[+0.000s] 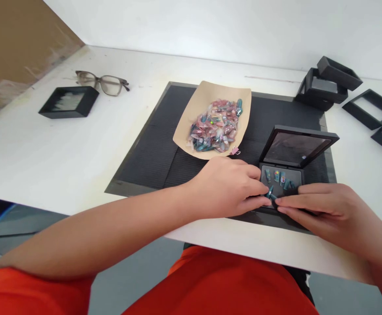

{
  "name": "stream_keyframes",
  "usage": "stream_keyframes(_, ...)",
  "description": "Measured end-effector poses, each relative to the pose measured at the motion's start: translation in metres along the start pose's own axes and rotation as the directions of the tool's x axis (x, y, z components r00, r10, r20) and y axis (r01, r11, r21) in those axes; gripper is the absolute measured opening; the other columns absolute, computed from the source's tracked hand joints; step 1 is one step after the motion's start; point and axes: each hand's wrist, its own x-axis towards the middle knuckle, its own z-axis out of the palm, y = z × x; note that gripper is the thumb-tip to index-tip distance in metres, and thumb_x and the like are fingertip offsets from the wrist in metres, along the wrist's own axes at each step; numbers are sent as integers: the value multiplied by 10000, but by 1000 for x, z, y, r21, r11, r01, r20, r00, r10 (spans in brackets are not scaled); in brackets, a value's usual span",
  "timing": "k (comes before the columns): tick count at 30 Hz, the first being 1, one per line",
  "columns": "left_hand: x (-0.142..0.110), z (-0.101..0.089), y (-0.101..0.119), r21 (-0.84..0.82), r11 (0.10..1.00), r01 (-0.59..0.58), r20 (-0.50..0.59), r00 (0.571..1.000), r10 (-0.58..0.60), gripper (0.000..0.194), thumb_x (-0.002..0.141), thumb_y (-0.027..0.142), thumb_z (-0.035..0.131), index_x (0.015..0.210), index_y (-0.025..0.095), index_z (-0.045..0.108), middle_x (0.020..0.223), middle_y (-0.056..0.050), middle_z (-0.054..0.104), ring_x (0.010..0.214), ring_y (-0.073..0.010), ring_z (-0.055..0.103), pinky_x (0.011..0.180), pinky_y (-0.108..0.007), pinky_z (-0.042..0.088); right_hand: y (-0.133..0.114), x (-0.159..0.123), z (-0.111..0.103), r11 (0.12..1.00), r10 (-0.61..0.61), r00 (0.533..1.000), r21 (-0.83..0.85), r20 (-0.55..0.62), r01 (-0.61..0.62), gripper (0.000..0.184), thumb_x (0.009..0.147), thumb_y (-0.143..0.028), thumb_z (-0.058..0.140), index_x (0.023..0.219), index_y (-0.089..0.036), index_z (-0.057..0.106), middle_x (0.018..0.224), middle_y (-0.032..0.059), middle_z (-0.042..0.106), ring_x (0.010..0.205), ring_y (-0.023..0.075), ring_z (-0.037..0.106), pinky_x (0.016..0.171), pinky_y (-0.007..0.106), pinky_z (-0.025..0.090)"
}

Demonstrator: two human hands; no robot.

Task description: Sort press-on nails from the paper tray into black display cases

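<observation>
A small black display box [298,169] stands with its clear-windowed lid [296,148] raised. Several teal press-on nails [277,176], some with coloured decorations, lie in a row on its dark inner pad. At the front of the pad, my left hand [228,188] has its thumb and fingers closed at a teal press-on nail [270,191]. My right hand [331,208] pinches at another teal nail [273,197] right beside it. The fingertips partly cover both nails. Just beyond my left hand, a tan paper tray [186,127] holds a heap of pink and teal nails [215,124].
A black ribbed mat [145,162] lies under the tray and box. Glasses [110,85] and a closed black box [69,101] are at left. Stacked black boxes [328,85] and black frames [371,107] stand at right. A pink clip [234,151] is at the tray's edge.
</observation>
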Motion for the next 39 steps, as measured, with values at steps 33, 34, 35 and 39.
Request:
stream_keyframes(33,1,5,3,-104,995,4,37,999,0,312,1061,484,731,885,247,829,785,31,810,678,-141,714,585,-327,374,5,-7,-1,996,80,996,-26,-26,-81,281,1119,-355,631,985,-237,847,679,-9,784,480,114,648,450,242,473)
stream_keyframes(34,1,5,3,-104,995,3,37,999,0,312,1064,487,727,895,246,832,788,28,813,685,-144,719,587,-326,376,6,-7,-1,996,81,996,-23,-23,-81,288,1120,-360,628,988,-234,851,663,-8,773,475,114,642,446,242,468)
stream_keyframes(35,1,5,3,-103,995,0,38,999,4,310,1066,487,724,905,246,834,790,26,815,689,-145,722,588,-323,378,6,-7,0,996,84,996,-17,-20,-84,287,1118,-364,631,996,-234,856,651,-8,765,469,114,636,440,242,461)
stream_keyframes(39,0,6,4,-100,995,-29,17,999,31,311,1086,467,694,919,243,829,771,24,804,680,-146,715,582,-320,370,6,-7,0,994,109,994,6,-21,-109,235,1090,-356,669,1024,-258,873,677,-8,793,470,119,647,438,245,469)
